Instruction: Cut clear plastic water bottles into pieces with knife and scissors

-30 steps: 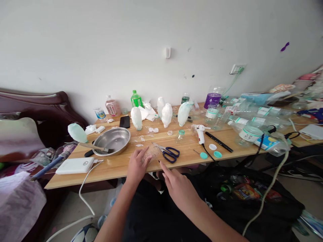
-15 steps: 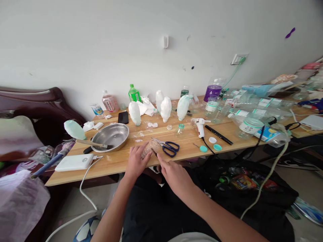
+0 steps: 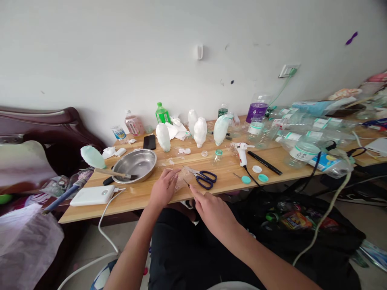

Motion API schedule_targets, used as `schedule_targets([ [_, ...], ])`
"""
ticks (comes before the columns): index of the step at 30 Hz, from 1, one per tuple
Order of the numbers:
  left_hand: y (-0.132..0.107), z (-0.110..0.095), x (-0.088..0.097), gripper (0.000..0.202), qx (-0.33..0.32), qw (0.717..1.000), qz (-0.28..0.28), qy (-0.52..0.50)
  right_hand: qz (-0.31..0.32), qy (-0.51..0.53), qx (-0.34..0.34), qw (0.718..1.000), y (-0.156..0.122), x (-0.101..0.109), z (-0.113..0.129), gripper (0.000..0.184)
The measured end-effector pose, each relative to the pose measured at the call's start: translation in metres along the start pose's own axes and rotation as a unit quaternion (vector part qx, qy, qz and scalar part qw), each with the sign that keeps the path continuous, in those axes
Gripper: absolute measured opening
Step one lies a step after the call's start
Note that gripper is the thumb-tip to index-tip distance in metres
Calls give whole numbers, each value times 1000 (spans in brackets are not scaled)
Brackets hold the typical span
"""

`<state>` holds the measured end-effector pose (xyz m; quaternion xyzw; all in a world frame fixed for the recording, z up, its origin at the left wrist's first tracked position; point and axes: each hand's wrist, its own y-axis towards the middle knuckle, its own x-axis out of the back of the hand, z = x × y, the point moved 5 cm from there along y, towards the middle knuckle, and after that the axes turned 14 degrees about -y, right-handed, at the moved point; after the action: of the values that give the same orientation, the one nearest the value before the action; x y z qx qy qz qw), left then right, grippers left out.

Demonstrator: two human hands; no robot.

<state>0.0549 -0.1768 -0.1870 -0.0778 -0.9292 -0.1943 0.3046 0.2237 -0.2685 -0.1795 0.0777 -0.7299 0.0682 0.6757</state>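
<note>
A crumpled clear plastic bottle piece (image 3: 185,176) lies near the table's front edge. My left hand (image 3: 165,187) grips it from the left, thumb and fingers closed against its side. From the right, my right hand (image 3: 213,211) is closed on a thin, dark knife-like tool (image 3: 186,183), forefinger stretched along it, its tip at the plastic. Most of the tool's handle is hidden in the hand. Blue-handled scissors (image 3: 206,179) lie just right of the plastic, their blades partly behind it. A cut bottle neck with a green cap (image 3: 218,156) stands beyond them.
At left are a metal bowl (image 3: 145,159) with a brush (image 3: 121,174) across its rim and a white power bank (image 3: 92,195). White-coated bottle shapes (image 3: 200,133) stand behind. A glue gun (image 3: 242,153), black marker (image 3: 265,162) and several clear bottles (image 3: 302,153) lie rightward.
My left hand's fingers have shifted on the plastic, which has turned slightly. The right hand keeps the tool at it. The whole view has swung slightly.
</note>
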Motion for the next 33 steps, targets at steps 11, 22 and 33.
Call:
schedule_targets([
  [11, 2, 4, -2, 42, -27, 996, -24, 80, 19, -18, -7, 1000, -4, -22, 5, 55],
  [22, 8, 2, -7, 42, 4, 1000, 12, 17, 21, 13, 2, 1000, -2, -13, -1, 54],
  [33, 20, 7, 1, 52, 10, 999, 28, 34, -2, 67, -27, 997, 0, -19, -11, 48],
])
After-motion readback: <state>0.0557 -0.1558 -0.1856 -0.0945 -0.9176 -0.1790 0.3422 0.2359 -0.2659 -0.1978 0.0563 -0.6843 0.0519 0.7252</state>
